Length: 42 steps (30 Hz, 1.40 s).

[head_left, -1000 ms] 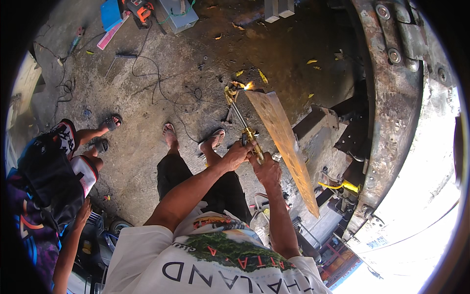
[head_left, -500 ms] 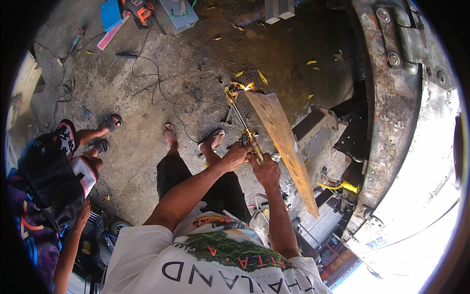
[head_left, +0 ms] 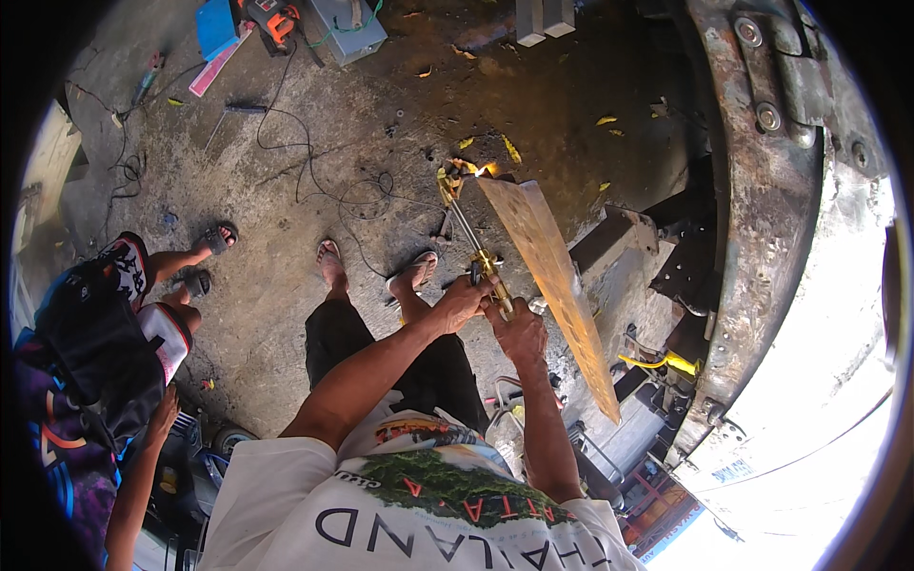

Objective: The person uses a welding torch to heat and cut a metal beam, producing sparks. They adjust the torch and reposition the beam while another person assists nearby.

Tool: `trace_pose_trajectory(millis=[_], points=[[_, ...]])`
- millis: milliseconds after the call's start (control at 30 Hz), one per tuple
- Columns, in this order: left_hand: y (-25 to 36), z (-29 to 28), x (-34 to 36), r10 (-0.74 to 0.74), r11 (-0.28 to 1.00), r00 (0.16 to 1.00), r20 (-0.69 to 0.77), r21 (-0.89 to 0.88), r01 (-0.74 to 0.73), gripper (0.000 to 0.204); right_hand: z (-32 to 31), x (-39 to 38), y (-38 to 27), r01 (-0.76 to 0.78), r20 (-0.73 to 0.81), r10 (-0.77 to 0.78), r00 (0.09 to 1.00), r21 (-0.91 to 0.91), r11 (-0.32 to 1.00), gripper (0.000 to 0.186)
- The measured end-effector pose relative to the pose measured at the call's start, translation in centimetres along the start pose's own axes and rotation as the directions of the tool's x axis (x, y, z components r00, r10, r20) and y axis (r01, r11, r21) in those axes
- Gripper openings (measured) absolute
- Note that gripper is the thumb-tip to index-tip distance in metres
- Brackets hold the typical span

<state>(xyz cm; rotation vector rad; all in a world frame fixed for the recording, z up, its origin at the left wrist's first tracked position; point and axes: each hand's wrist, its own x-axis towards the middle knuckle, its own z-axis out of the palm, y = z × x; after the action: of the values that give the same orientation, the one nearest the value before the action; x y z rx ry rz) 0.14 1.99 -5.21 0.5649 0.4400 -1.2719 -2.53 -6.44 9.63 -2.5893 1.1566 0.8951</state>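
Observation:
A brass and steel cutting torch (head_left: 465, 224) points away from me, and both my hands are on it. My left hand (head_left: 461, 303) is closed around the body near its valves. Just behind and to the right, my right hand (head_left: 519, 333) grips the rear handle, its fingers partly hidden. At the torch's head a small orange flame (head_left: 488, 169) burns beside the far end of a long rusty metal plate (head_left: 547, 276). The plate slants from that end down toward my right forearm. A gap separates my hands from the plate.
A large rusty vehicle frame (head_left: 762, 238) stands at the right. Black cable (head_left: 307, 157) loops over the concrete floor. An orange and black power tool (head_left: 274, 21) and a grey metal box (head_left: 347, 33) lie at the far left. Another person (head_left: 105, 352) is close by on my left.
The flame at the torch tip looks slightly different in shape and brightness. My hands, the torch and the plate hold nearly the same places.

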Motion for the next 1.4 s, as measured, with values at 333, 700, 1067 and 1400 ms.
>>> trace_pose_trajectory(millis=[333,700,1067,1400], points=[[0.3,0.3,-0.2,-0.016,1.0,1.0,0.01,0.0,0.016,0.037,0.1,0.1,0.4,0.014,-0.005,-0.014,1.0,-0.016,1.0,0.073],[0.3,0.5,-0.4,0.012,1.0,1.0,0.01,-0.002,-0.012,0.036,0.2,0.1,0.6,0.029,-0.027,-0.03,0.999,-0.012,0.999,0.07],[1.1,1.2,-1.4,-0.013,0.999,1.0,-0.013,0.036,0.013,0.039,0.1,0.0,0.8,0.048,-0.04,-0.048,0.998,-0.006,0.999,0.07],[0.9,1.4,-0.9,0.004,1.0,1.0,-0.018,-0.007,-0.004,0.034,-0.1,0.3,0.7,0.018,-0.006,-0.018,1.0,-0.014,1.0,0.072]])
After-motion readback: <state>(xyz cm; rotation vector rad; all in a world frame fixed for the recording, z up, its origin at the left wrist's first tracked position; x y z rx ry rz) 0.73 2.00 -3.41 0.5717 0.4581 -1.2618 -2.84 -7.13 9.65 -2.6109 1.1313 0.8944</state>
